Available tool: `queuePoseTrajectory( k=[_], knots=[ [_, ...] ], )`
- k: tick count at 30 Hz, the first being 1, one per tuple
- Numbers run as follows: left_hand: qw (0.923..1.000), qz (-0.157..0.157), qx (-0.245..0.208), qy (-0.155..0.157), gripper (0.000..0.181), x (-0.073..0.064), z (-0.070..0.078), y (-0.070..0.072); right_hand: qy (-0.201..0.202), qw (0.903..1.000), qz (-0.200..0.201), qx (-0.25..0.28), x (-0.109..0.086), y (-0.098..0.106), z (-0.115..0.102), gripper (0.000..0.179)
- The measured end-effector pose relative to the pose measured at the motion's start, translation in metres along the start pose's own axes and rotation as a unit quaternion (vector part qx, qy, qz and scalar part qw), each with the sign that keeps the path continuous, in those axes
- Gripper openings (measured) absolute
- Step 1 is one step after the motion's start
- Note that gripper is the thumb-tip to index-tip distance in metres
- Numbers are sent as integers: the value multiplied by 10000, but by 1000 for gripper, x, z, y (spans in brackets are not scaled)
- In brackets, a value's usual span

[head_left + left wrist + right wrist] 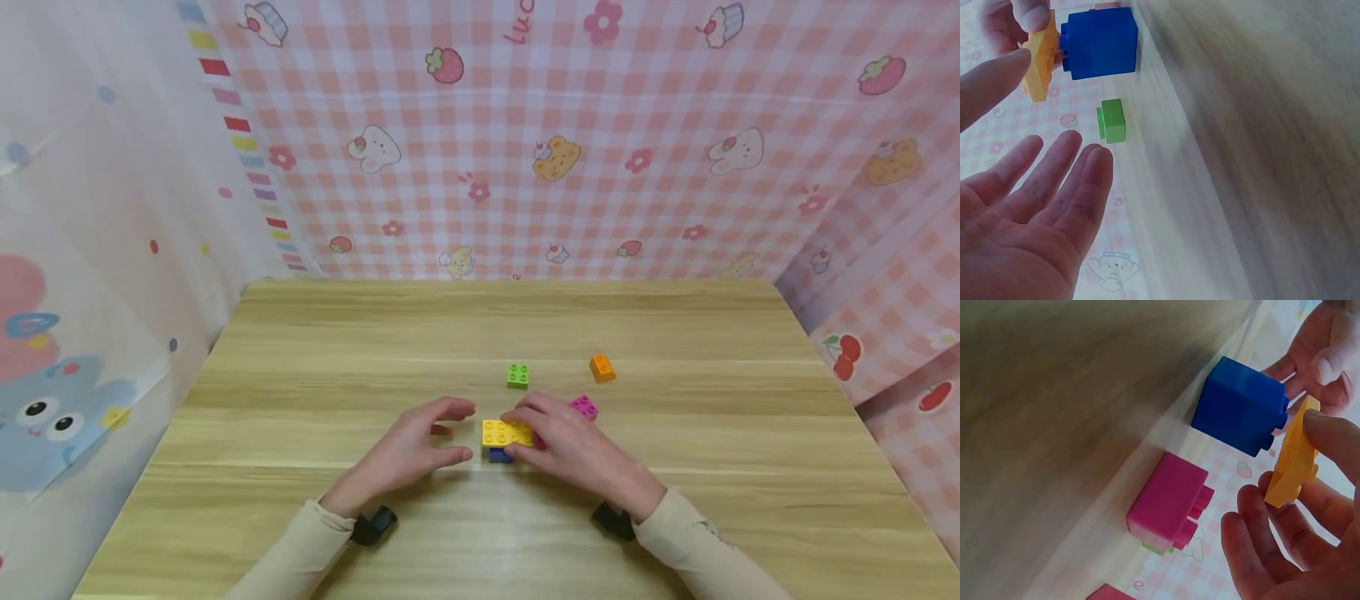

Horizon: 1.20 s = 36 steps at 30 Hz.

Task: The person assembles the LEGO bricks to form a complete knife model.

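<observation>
Pale patterned cloth hangs at the left, and pink checked cloth runs across the back and the right side; between them lies a wood-grained tabletop [300, 350]. The left hand [408, 442] comes first: its grip is wide and holds nothing, thumb and fingers parted just beside the bricks. Next is the yellow brick [495, 433], above the blue brick [500, 456] on the tabletop. The wrist views show a gap over the blue studs, with the yellow one tilted. Behind stands a green brick [518, 377]. A dark pink brick [1166, 500] is beside the blue one, largely covered in the head view by the right hand [558, 433], whose grip is narrow, pinching the yellow brick. Farther right are a magenta brick [583, 407] and an orange brick [602, 367].

The step in hand looks like seating yellow on blue. To do it well, I would level the yellow brick first, line its sockets up with the studs, steady the blue sides with the left hand, then press straight down above the studs.
</observation>
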<state>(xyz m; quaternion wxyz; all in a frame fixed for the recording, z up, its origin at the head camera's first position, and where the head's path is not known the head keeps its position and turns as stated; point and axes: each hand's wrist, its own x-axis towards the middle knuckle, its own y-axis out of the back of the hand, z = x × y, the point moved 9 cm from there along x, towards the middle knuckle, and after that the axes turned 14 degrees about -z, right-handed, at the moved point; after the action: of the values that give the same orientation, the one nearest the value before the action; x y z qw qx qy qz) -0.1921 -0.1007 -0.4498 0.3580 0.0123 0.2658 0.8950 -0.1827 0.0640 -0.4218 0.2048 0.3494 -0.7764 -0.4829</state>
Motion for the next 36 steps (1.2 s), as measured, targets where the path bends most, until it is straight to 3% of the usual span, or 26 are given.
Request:
queuePoseTrajectory(
  k=[11, 18, 22, 29, 36],
  knots=[
    [9987, 120, 407, -274, 54, 3, 9, -3, -51, 9998, -200, 47, 5, -6, 0, 37],
    [9953, 113, 943, -186, 36, 12, 11, -7, -10, 9997, -228, 40, 8, -7, 0, 35],
    [9960, 17, 876, -164, 26, 16, 11, -10, 69, 9997, -245, 62, 8, -7, -2, 34],
    [9991, -189, 262, -271, 22, 17, 9, -16, 37, 9992, -374, 130, 8, -10, -1, 34],
    [9991, -130, 303, -278, 22, 17, 10, -18, -1, 9991, -393, 150, 9, -12, -1, 35]
  ],
)
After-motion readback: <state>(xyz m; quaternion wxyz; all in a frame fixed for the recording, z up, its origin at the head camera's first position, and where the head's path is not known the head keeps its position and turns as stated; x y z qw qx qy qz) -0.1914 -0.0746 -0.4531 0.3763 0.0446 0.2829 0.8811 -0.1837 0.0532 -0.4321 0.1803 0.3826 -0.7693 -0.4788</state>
